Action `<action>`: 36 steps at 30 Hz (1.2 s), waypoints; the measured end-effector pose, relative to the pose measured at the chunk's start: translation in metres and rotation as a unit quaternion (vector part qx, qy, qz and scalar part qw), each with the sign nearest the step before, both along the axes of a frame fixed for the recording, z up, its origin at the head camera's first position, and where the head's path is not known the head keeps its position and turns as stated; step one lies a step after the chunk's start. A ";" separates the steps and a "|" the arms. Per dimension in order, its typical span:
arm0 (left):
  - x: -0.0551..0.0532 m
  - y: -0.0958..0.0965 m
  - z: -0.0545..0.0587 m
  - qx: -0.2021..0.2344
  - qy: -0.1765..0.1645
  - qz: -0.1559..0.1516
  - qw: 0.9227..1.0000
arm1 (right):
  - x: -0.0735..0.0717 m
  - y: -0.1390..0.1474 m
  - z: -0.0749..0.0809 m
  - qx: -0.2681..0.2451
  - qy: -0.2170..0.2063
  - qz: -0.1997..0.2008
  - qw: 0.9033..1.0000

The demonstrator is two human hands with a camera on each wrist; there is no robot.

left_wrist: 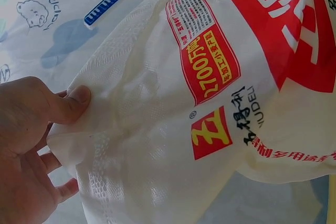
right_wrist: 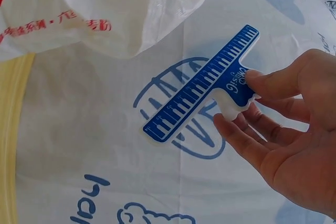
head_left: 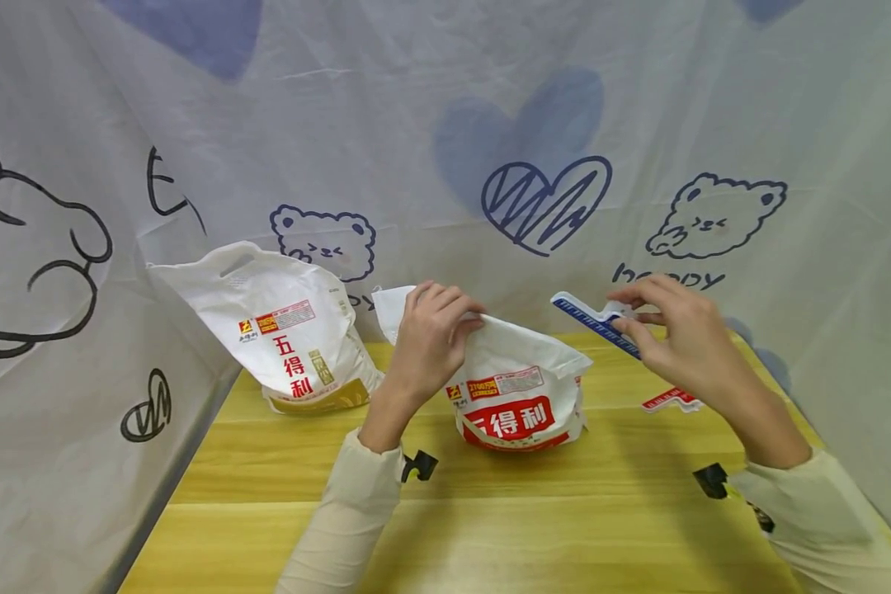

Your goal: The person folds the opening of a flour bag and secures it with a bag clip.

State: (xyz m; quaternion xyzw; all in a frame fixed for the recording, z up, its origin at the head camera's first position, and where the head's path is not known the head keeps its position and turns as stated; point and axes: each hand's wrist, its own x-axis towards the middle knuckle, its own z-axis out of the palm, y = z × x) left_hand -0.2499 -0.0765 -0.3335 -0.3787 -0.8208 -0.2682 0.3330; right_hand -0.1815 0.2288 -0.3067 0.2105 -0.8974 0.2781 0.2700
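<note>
My left hand (head_left: 434, 342) grips the folded top edge of a white flour bag (head_left: 523, 355) with a red label. In the left wrist view the thumb lies on the near face of the bag (left_wrist: 142, 103), with fingers behind it. My right hand (head_left: 679, 330) pinches a blue and white clip (head_left: 594, 322) by its handle, to the right of the bag's top. In the right wrist view the long bar of the clip (right_wrist: 202, 85) carries a piano-key pattern and points away from the fingers. Its handle sits between thumb and fingers.
A second white flour bag (head_left: 289, 330), with a gold base band, leans on the table's left side. A red clip (head_left: 671, 400) lies on the wooden table (head_left: 549, 528) below the right hand. A printed white cloth (head_left: 431, 107) hangs behind and along both sides.
</note>
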 end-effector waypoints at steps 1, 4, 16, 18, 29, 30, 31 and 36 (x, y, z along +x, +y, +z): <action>0.000 0.000 0.000 0.001 0.000 -0.001 1.000 | 0.000 -0.001 0.000 -0.001 0.001 0.002 1.000; 0.001 0.000 0.000 0.005 -0.002 -0.004 1.000 | -0.002 -0.004 0.002 -0.010 0.002 0.008 1.000; 0.000 0.000 -0.001 0.006 -0.001 -0.006 1.000 | -0.003 -0.013 0.004 -0.026 0.000 0.013 1.000; 0.000 0.000 -0.001 0.006 -0.002 -0.006 1.000 | -0.003 -0.014 0.005 -0.028 -0.003 0.008 1.000; -0.001 0.000 0.000 0.009 -0.007 -0.005 1.000 | -0.008 -0.023 0.008 -0.046 0.001 0.021 0.999; -0.001 0.000 0.000 0.010 -0.008 -0.005 1.000 | -0.009 -0.023 0.008 -0.047 0.001 0.022 0.999; -0.001 -0.001 0.000 0.010 -0.009 -0.005 1.000 | -0.009 -0.024 0.008 -0.049 0.000 0.024 0.999; 0.000 -0.001 -0.001 0.011 -0.017 -0.005 1.000 | -0.012 -0.029 0.008 -0.067 -0.010 0.032 0.997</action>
